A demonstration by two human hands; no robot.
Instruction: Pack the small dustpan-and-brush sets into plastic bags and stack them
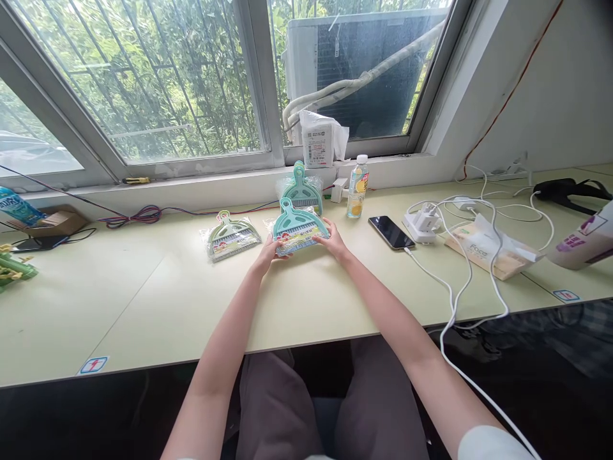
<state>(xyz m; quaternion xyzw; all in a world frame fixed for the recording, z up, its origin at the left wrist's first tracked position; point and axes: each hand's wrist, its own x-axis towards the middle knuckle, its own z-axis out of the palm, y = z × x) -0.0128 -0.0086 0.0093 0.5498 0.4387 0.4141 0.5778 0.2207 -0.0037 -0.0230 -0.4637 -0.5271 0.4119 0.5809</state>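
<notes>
Between my hands is a small teal dustpan and brush set (297, 229) in clear plastic wrap, with a printed label across its front. My left hand (271, 253) grips its left lower edge, and my right hand (332, 239) grips the right side; both sets of fingers are closed on it. Right behind it another teal wrapped dustpan set (301, 187) leans upright by the window ledge. To the left, a green-and-grey wrapped dustpan set (232, 237) lies on the table.
On the pale table (191, 306) a juice bottle (357, 186) stands right of the sets. Farther right are a phone (391, 232), a white power adapter (422, 223) with trailing cables and a tissue pack (491, 248). Bundled wires (138, 217) and a cardboard box (60, 222) are left.
</notes>
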